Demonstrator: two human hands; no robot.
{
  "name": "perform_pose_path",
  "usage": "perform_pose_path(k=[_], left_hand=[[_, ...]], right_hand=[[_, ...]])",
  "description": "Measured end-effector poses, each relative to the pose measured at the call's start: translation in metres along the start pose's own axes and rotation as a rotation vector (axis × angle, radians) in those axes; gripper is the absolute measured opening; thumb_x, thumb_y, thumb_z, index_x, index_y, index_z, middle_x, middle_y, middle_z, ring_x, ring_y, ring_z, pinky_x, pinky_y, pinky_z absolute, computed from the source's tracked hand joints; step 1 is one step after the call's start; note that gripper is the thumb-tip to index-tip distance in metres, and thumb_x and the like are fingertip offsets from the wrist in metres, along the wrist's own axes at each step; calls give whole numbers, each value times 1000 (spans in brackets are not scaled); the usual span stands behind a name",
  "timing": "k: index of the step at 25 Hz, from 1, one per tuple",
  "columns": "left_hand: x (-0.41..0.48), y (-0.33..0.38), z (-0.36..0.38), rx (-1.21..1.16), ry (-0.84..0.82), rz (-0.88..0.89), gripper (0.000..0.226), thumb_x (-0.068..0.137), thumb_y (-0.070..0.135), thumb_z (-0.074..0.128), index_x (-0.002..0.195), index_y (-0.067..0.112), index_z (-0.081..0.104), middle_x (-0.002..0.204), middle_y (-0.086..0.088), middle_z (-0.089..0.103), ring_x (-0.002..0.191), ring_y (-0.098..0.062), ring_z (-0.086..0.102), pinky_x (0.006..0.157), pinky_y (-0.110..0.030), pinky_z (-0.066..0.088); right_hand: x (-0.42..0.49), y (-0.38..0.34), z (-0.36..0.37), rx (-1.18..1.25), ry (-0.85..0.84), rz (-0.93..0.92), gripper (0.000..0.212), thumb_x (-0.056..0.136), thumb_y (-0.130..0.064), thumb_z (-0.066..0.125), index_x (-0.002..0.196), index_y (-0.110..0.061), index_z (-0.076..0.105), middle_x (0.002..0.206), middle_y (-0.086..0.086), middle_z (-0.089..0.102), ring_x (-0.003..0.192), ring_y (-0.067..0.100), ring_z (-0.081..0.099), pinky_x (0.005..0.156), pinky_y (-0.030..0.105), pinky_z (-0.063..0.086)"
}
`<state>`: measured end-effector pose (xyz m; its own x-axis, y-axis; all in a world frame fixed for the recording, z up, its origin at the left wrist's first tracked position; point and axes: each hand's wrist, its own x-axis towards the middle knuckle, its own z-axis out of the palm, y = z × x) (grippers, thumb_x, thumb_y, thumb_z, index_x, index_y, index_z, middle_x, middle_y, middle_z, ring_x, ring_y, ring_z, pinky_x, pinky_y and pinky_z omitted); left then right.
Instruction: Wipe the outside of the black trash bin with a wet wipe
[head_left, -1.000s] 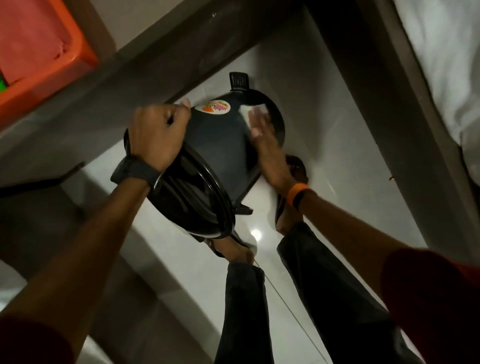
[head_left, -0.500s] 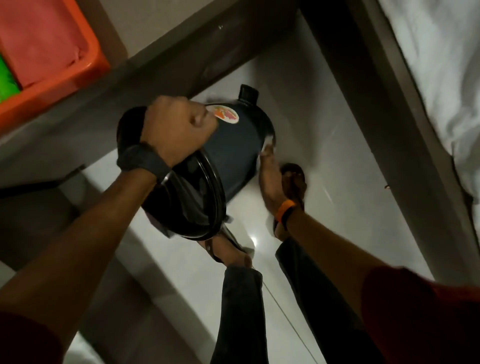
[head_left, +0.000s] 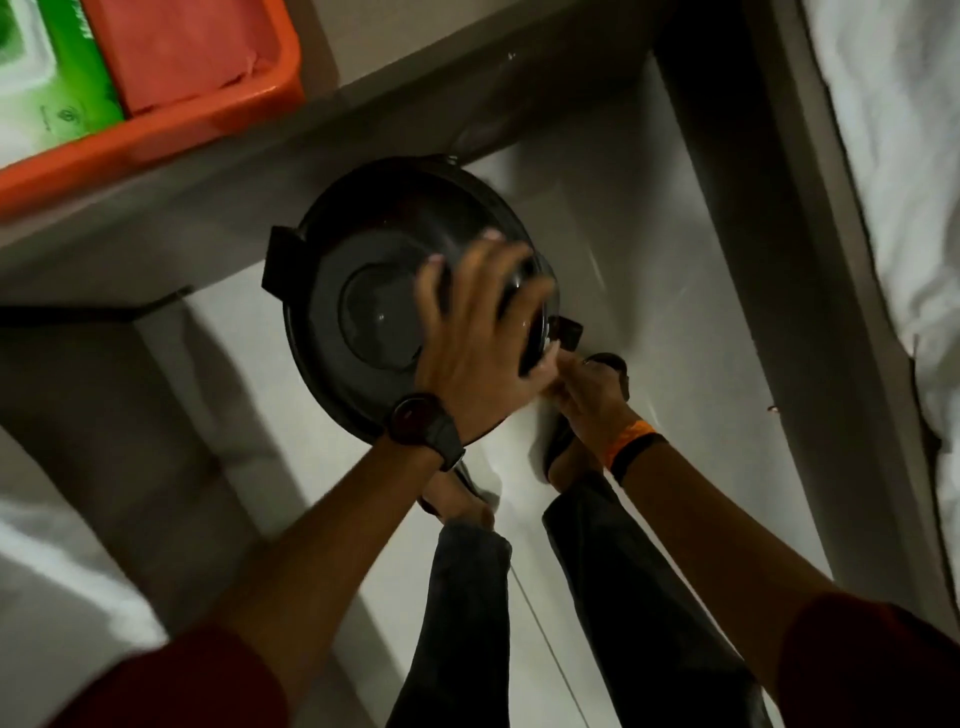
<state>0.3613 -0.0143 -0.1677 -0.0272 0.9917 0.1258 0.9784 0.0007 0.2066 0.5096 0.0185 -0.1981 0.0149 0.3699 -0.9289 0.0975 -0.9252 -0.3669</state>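
Note:
The black trash bin (head_left: 363, 270) is seen from above, its round lid facing me, above the white floor. My left hand (head_left: 478, 343), with a dark watch on the wrist, lies spread over the lid's right side and grips its rim. My right hand (head_left: 582, 395), with an orange band at the wrist, sits below the bin's right edge, mostly hidden behind the left hand. The wet wipe is not visible; the image there is blurred.
An orange tray (head_left: 156, 135) holding a green wipes pack (head_left: 67, 88) and a pink cloth rests on a grey shelf at upper left. A bed with white sheets (head_left: 893, 156) runs along the right. My legs and sandalled feet (head_left: 602, 374) stand on the tiled floor below the bin.
The bin has turned from lying tilted with its side showing to lid-up. My left hand shifted from the rim's left to the lid's right. My right hand dropped from the side wall to below the bin.

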Motion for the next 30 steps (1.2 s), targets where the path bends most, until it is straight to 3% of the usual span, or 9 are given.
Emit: perform_pose_path(k=[2, 3, 8, 12, 15, 18, 22, 26, 30], left_hand=[[-5, -2, 2, -36, 3, -390, 94, 75, 83, 47, 148, 25, 38, 160, -14, 28, 150, -37, 20, 117, -67, 11], [-6, -1, 3, -31, -26, -397, 103, 72, 89, 41, 152, 26, 30, 162, -16, 23, 151, -40, 16, 115, -72, 8], [-1, -2, 26, 8, -224, 204, 105, 72, 87, 42, 156, 30, 18, 167, -8, 10, 154, -33, 9, 109, -80, 7], [5, -15, 33, 8, -261, 402, 100, 72, 84, 35, 155, 29, 21, 166, -8, 13, 154, -33, 9, 110, -79, 5], [8, -29, 21, 22, -306, 487, 98, 77, 83, 35, 156, 29, 16, 167, -6, 14, 155, -31, 9, 115, -75, 4], [11, -39, -14, -106, -288, 263, 89, 88, 75, 37, 157, 21, 18, 166, -5, 17, 155, -26, 11, 119, -68, 11], [23, -68, -86, -403, -133, -132, 68, 98, 55, 42, 151, 14, 36, 161, -6, 32, 153, -24, 20, 124, -58, 13], [47, -108, -156, -702, -88, -365, 50, 101, 44, 40, 141, 16, 52, 151, -1, 48, 146, -15, 35, 125, -41, 23], [67, -124, -183, -821, -105, -502, 39, 107, 34, 39, 131, 16, 62, 137, 0, 61, 133, -9, 52, 118, -29, 35]], right_hand=[[-1, 0, 0, -5, -27, 17, 12, 97, -1, 58, 89, -3, 67, 84, 7, 68, 77, 18, 66, 62, 22, 59], [1, 1, -2, -8, -22, 17, 13, 97, -2, 58, 87, -5, 67, 84, 8, 68, 77, 20, 66, 66, 26, 61], [17, -2, -24, -290, 213, -51, 31, 95, 8, 51, 73, -10, 62, 75, 6, 63, 71, 23, 63, 62, 30, 61], [30, -2, -33, -735, 186, -82, 21, 89, 4, 67, 82, -15, 64, 84, 3, 63, 67, 13, 62, 67, 29, 58], [27, -15, -39, -851, 255, -177, 6, 89, 0, 67, 90, -2, 72, 93, 19, 74, 87, 34, 73, 84, 44, 62], [2, -25, -56, -778, 217, -180, 19, 89, 8, 65, 106, 3, 71, 107, 24, 72, 102, 40, 70, 94, 50, 58], [-56, -36, -84, -792, 83, -298, 18, 91, 11, 60, 86, -6, 62, 85, 9, 64, 91, 39, 66, 80, 44, 60], [-97, -51, -69, -513, -30, -393, 16, 93, 7, 60, 100, -3, 70, 103, 15, 72, 88, 24, 74, 68, 26, 64], [-83, -55, -11, -627, -136, -431, 26, 91, -2, 67, 117, 0, 69, 120, 14, 70, 112, 28, 71, 91, 43, 61]])
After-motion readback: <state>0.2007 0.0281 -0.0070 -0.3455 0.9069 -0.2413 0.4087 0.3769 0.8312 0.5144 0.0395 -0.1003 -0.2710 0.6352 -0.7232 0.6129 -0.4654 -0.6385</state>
